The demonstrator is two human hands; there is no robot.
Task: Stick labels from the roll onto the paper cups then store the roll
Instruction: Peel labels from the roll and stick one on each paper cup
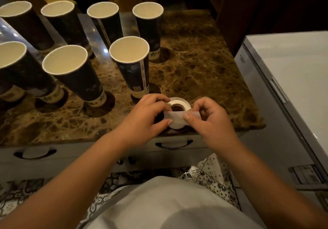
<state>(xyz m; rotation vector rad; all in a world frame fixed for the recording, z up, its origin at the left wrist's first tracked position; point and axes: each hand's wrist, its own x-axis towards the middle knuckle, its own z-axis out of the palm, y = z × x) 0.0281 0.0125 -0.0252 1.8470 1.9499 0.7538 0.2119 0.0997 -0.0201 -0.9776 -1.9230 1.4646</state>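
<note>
A white label roll [179, 102] is held just above the near edge of the brown marble counter [195, 65]. My left hand [147, 118] grips the roll from the left, thumb under the loose strip. My right hand [211, 120] pinches the free end of the label strip [175, 116], which is pulled across the front of the roll. Several tall dark-blue paper cups stand upright on the counter; the nearest cup [134, 69] is just behind the roll, another [78, 76] to its left.
More cups fill the left and back of the counter, one at the back [149, 28]. Two drawers with dark handles [174, 144] sit below the counter edge. A white chest appliance [291, 72] stands close on the right. Patterned floor tiles lie below.
</note>
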